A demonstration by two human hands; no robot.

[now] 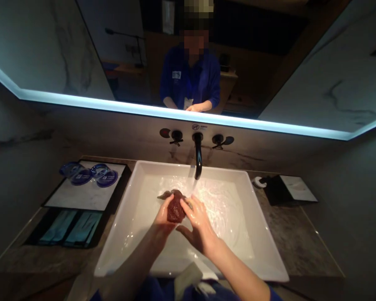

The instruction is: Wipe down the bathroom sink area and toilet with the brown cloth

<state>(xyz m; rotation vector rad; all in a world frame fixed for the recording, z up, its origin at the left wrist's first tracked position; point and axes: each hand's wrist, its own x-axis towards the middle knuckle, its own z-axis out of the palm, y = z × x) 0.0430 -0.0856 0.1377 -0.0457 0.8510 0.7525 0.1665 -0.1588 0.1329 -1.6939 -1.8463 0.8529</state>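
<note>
A wet, dark red-brown bundle [176, 209], whose exact kind I cannot make out, is held between my hands above the white sink [263, 234]. A brown, limp-looking end of it sticks out to the left. My left hand [162, 217] grips its left side, thumb on top. My right hand [202, 223] presses its fingers against the right side, with the thumb lower and apart from it. Something small and yellowish shows by the right fingers; it is too small to name. Shallow water lies in the sink under the black spout [198, 161].
Black cross-shaped taps [176, 137] flank the spout. On the left counter are a tray [78, 194] with two covered glasses [104, 174] and a black holder of packets [70, 228]. At right stands a dark box [277, 190]. A lit mirror [244, 75] shows a person in blue.
</note>
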